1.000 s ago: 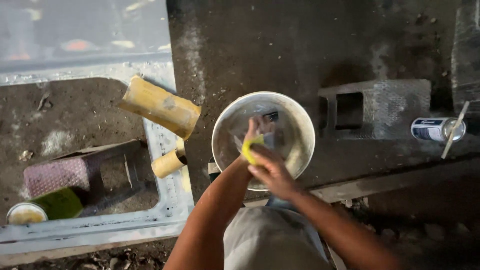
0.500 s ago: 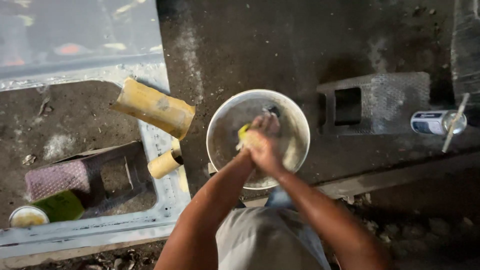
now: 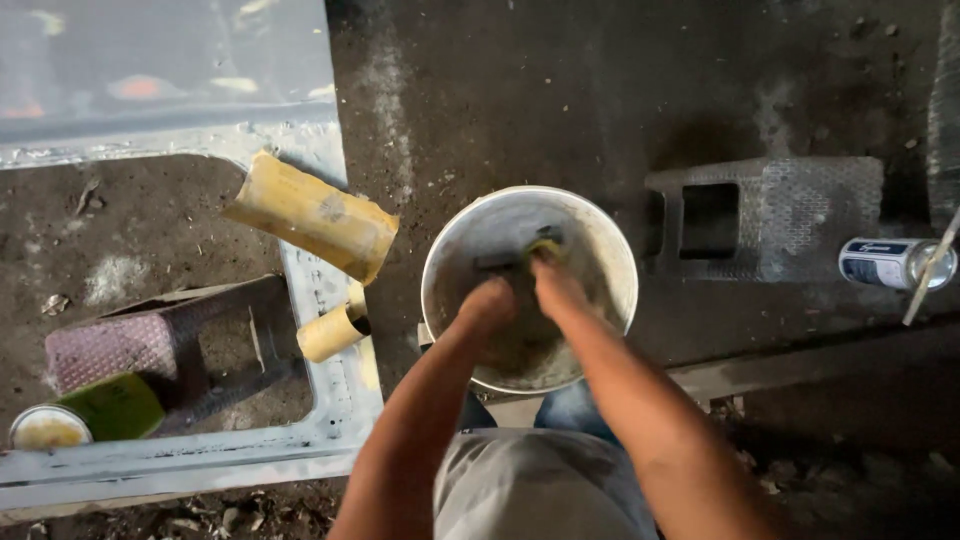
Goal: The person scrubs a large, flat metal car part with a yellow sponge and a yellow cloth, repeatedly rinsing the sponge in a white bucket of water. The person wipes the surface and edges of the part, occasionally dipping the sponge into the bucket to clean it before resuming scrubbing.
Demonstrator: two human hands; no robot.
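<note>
A round white bucket [image 3: 600,250] stands on the dark ground in front of me, its inside smeared with greyish paste. Both hands reach down into it. My right hand [image 3: 556,284] grips a yellow-green scraper-like tool [image 3: 545,244] pressed against the bucket's inner wall near a dark blade. My left hand [image 3: 488,305] is curled into a fist just left of it, low inside the bucket; what it holds is hidden.
A grey metal frame [image 3: 330,420] lies at left with a yellow sanding block [image 3: 312,215] and a small yellow roll [image 3: 332,333] on it. A green-labelled tin [image 3: 70,420] sits at lower left. A metal block [image 3: 790,215] and a lying can [image 3: 893,262] are right.
Both hands have moved deeper into the bucket. The yellow tool, held up above the rim a second ago, is now down against the inner wall.
</note>
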